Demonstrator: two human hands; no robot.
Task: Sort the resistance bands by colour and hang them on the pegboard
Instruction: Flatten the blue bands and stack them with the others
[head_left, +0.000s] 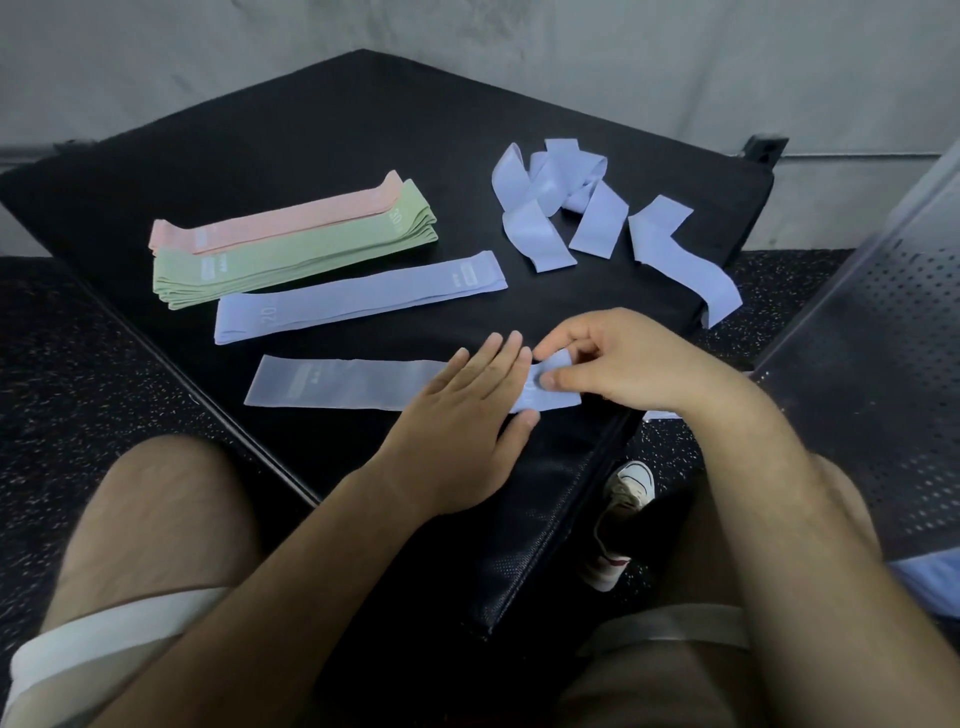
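Observation:
A lilac band (343, 383) lies flat along the near edge of the black padded surface (322, 135). My left hand (467, 410) presses flat on its right part, fingers straight. My right hand (618, 364) pinches the band's right end between thumb and fingers. A second flat lilac band (358, 296) lies just behind it. Further back sit a green stack (291, 254) and a pink stack (275, 221). A tangle of loose lilac bands (561, 202) lies at the back right, one more lilac band (685, 254) trailing over the right edge.
A perforated metal panel (872, 322) leans at the right. Speckled rubber floor (62, 364) surrounds the pad. My bare knees and a white shoe (621, 519) are below the near corner. A grey wall stands behind.

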